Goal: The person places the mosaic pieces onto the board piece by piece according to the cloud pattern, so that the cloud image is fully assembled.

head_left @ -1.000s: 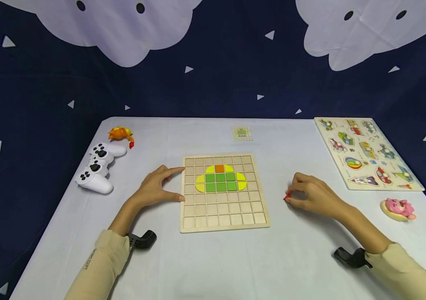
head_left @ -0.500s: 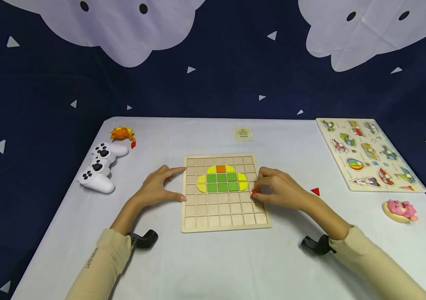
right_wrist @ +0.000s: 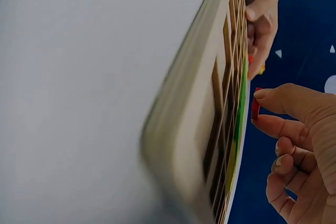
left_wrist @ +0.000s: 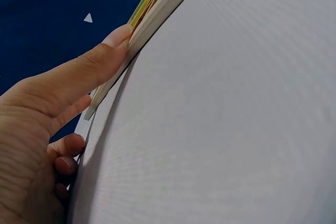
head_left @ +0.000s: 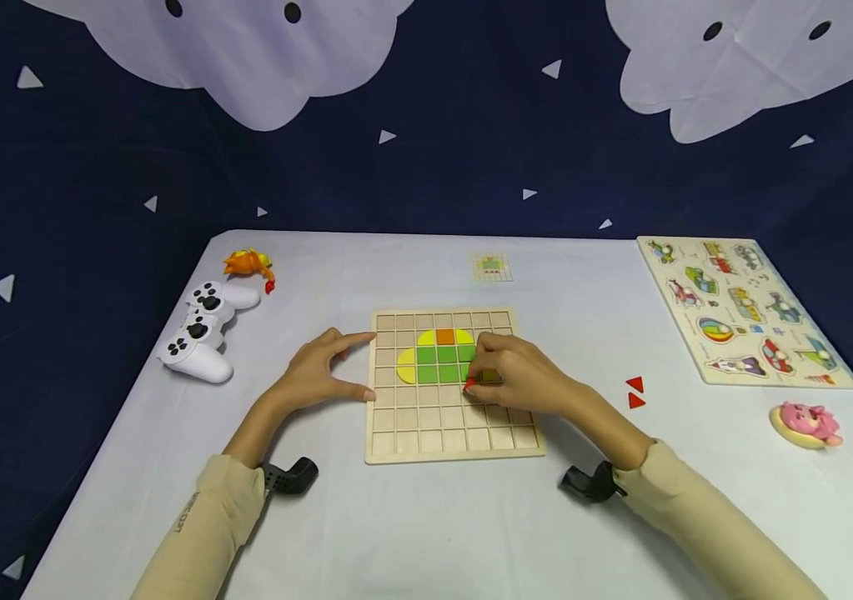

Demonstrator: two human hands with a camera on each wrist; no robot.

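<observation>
In the head view a wooden grid board (head_left: pixel 411 437) lies mid-table, bearing green squares (head_left: pixel 449 355), yellow rounded pieces (head_left: pixel 406 367) and an orange square (head_left: pixel 444 337). My left hand (head_left: pixel 319 371) rests its spread thumb and index finger on the board's left edge; the left wrist view shows the thumb (left_wrist: pixel 100 59) along the rim. Over the right side of the grid, my right hand (head_left: pixel 519 375) pinches a small red triangle piece (right_wrist: pixel 255 106) between thumb and index finger. It sits just below the green squares and hides the yellow piece on that side.
Two red triangles (head_left: pixel 634 392) lie right of the board. Behind it is a small pattern card (head_left: pixel 491 267). A white game controller (head_left: pixel 204 329) and orange toy (head_left: pixel 248 262) stand at left; a picture puzzle board (head_left: pixel 749 312) and pink figurine (head_left: pixel 805 423) at right.
My right hand has moved left from the bare table onto the grid, carrying the red triangle piece. Two red triangles formerly hidden by that hand now show. The left hand stays at the board's edge.
</observation>
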